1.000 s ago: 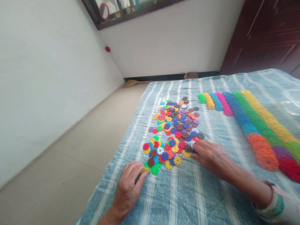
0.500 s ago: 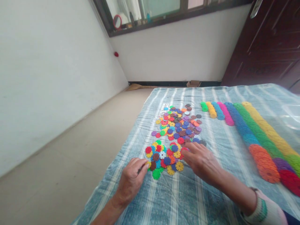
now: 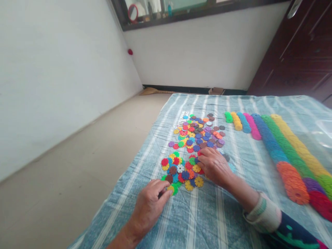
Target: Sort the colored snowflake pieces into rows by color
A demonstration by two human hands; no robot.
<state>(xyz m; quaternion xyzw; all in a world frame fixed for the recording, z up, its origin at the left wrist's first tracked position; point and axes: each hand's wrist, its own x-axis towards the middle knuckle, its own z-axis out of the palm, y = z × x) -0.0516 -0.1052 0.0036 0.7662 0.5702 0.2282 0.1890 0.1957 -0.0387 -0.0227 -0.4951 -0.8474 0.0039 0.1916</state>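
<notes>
Loose notched plastic discs in many colours lie in a near cluster (image 3: 181,168) and a larger far pile (image 3: 198,133). At the near cluster's lower left edge, my left hand (image 3: 151,200) is closed, with a yellow notched disc (image 3: 170,188) at its thumb and fingertips. Over the cluster's right side, my right hand (image 3: 214,166) has its fingers bent down. A blue notched disc (image 3: 196,160) shows at those fingertips, beside a green disc (image 3: 192,161); the hand covers the discs under it.
Overlapping discs lie in colour rows on the right, among them a blue row (image 3: 264,135), a yellow row (image 3: 298,143) and an orange group (image 3: 293,183). Striped cloth (image 3: 207,221) covers the surface. A clear plastic item (image 3: 325,129) sits at the right edge.
My left hand has shifted slightly right and down along the cluster with the yellow disc. My right hand has moved left over the cluster, and the blue disc has slid off the green one.
</notes>
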